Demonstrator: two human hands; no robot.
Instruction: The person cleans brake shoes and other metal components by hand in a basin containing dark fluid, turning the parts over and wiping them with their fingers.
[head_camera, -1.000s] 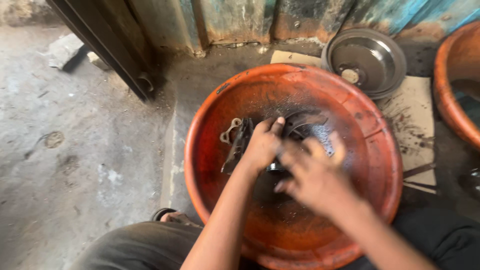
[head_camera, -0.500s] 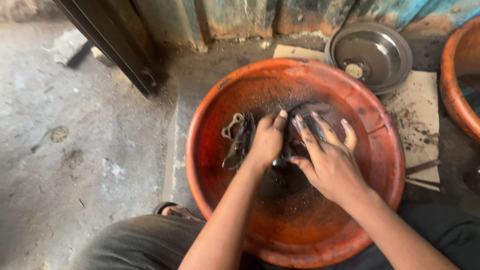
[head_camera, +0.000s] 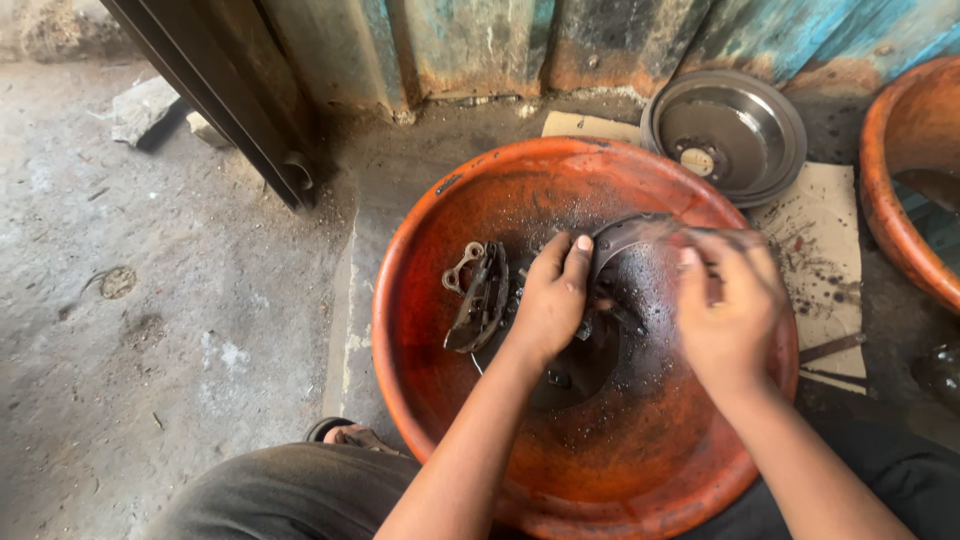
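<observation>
Dark, greasy metal sits at the centre of the orange basin: a curved shoe arcs from about 12 toward 2 o'clock of the basin's middle, its long axis bending along the wet black patch. The right hand closes over the shoe's right end, at 3 o'clock from the middle, fingers curled onto it though blurred. The left hand presses down on the shoe's near, left end and the dark parts beneath, fingers together and pointing to 12 o'clock. The two hands stand apart, the shoe spanning the gap between them; the left is the nearer to the centre.

At 9 o'clock from the left hand, just beside it, a second shoe leans on edge, with a pale bracket touching its far side. Nothing lies between hands and shoe.

Outside the basin, a grey drum rests on cardboard at 1 o'clock, well apart. Another orange basin shows at 3 o'clock. A dark steel post slants at 10 o'clock on the concrete floor.
</observation>
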